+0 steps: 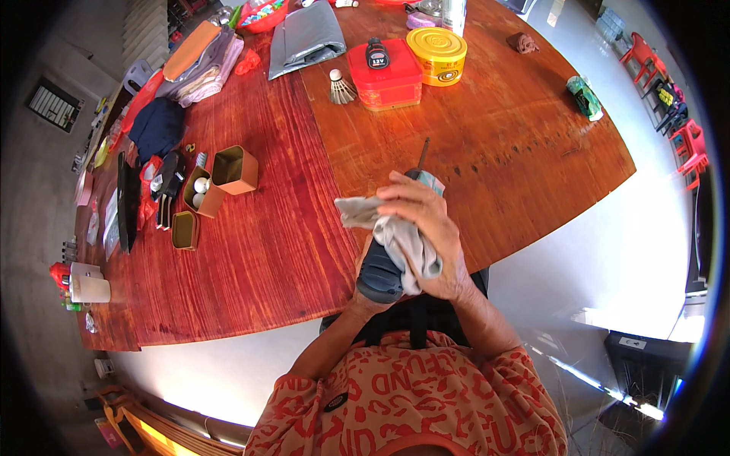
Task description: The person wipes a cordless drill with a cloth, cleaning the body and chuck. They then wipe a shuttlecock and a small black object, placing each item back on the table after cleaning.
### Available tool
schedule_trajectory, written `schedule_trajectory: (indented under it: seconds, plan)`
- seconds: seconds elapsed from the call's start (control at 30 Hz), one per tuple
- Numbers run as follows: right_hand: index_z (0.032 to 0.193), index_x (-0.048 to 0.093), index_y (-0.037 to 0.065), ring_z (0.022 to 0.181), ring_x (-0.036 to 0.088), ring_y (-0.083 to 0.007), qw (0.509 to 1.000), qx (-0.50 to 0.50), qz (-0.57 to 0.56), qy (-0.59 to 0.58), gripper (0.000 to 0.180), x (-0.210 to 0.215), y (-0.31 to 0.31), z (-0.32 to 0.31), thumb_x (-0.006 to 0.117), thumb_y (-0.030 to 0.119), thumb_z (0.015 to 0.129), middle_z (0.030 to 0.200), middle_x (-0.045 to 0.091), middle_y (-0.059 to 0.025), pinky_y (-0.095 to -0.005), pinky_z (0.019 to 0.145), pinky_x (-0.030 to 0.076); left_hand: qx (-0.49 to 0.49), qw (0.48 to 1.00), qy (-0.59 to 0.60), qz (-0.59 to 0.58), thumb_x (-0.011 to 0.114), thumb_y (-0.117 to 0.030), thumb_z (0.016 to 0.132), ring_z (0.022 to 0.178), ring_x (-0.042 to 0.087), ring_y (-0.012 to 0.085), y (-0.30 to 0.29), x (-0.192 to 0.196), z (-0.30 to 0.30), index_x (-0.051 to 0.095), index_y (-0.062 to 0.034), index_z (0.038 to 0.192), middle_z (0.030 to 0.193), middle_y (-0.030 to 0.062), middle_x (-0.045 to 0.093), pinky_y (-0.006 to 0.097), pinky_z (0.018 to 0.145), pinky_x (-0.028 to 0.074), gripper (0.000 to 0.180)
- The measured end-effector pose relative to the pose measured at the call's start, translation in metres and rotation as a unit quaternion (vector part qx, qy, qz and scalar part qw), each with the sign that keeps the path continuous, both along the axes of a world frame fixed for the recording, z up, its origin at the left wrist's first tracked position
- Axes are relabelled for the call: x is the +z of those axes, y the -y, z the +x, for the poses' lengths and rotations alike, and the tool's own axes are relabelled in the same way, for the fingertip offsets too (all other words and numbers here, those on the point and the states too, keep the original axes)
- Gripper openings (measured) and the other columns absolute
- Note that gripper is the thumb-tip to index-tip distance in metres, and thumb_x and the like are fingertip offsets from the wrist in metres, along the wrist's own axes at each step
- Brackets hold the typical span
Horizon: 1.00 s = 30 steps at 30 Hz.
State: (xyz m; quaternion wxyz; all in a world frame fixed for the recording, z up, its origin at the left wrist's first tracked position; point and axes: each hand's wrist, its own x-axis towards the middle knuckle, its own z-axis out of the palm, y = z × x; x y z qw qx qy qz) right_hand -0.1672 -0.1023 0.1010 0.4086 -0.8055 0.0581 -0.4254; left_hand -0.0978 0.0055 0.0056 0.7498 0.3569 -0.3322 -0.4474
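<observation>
Above the table's near edge I hold a cordless drill [378,275] with a dark body and a long thin bit [423,154] pointing away from me. My left hand [368,303] is closed around its lower part, mostly hidden beneath the tool. Over the drill's side and top, my right hand [435,224] presses a light grey cloth [409,245] between its curled fingers and the tool. One end of the cloth sticks out to the left. Part of the drill's front end shows just beyond the right fingers.
On the wooden table [251,281], a red box [388,87] bears a black battery pack [377,54]. Beside it are a yellow tin [437,57] and a shuttlecock [341,88]. Small orange containers [235,170] stand left. A green packet [584,99] lies near the right edge.
</observation>
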Motion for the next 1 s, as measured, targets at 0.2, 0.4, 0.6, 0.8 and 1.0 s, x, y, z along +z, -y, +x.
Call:
schedule_trajectory:
  seconds: [0.2, 0.4, 0.6, 0.8, 1.0]
  plan:
    - [0.101, 0.061, 0.008, 0.104, 0.060, -0.0277, 0.999, 0.038, 0.002, -0.003, 0.028, -0.002, 0.013, 0.001, 0.070, 0.008, 0.074, 0.099, 0.064, -0.0071, -0.0432, 0.093, 0.040, 0.000, 0.999, -0.007, 0.043, 0.058, -0.012, 0.088, 0.116, 0.049, 0.0205, -0.004, -0.013, -0.001, 0.036, -0.0072, 0.131, 0.127, 0.0068, 0.047, 0.034, 0.097, 0.044, 0.049]
    - [0.090, 0.061, 0.010, 0.084, 0.063, -0.0197, 0.984, 0.142, -0.105, 0.015, 0.025, 0.008, -0.012, -0.006, 0.071, 0.011, 0.067, 0.087, 0.062, -0.0032, -0.0386, 0.075, 0.048, 0.020, 0.985, 0.149, 0.089, 0.064, -0.015, 0.081, 0.109, 0.054, 0.0216, -0.008, -0.005, 0.003, 0.040, -0.0068, 0.125, 0.117, 0.0088, 0.053, 0.034, 0.090, 0.046, 0.051]
    - [0.089, 0.060, 0.010, 0.077, 0.060, -0.0209, 0.962, 0.229, -0.139, -0.044, 0.036, 0.022, 0.004, -0.012, 0.069, 0.015, 0.054, 0.082, 0.058, -0.0031, -0.0391, 0.076, 0.046, 0.137, 0.854, 0.493, 0.095, 0.071, -0.017, 0.075, 0.102, 0.059, 0.0228, -0.016, -0.006, 0.009, 0.043, -0.0064, 0.118, 0.107, 0.0108, 0.058, 0.034, 0.084, 0.049, 0.053]
    - [0.089, 0.061, 0.010, 0.083, 0.059, -0.0247, 0.956, 0.172, -0.165, -0.173, 0.035, 0.014, 0.040, -0.011, 0.066, 0.013, 0.054, 0.079, 0.059, -0.0052, -0.0404, 0.080, 0.041, 0.107, 0.868, 0.460, 0.154, 0.078, -0.020, 0.067, 0.093, 0.065, 0.0268, -0.021, 0.020, 0.011, 0.045, -0.0052, 0.112, 0.098, 0.0147, 0.063, 0.036, 0.077, 0.052, 0.057]
    - [0.086, 0.062, 0.012, 0.087, 0.060, -0.0267, 0.940, 0.069, -0.169, -0.288, 0.024, 0.005, 0.072, -0.006, 0.063, 0.014, 0.062, 0.082, 0.062, -0.0056, -0.0407, 0.083, 0.040, 0.143, 0.862, 0.445, 0.197, 0.081, -0.011, 0.065, 0.098, 0.064, 0.0280, -0.019, 0.023, 0.000, 0.035, -0.0049, 0.113, 0.099, 0.0175, 0.062, 0.037, 0.087, 0.050, 0.066]
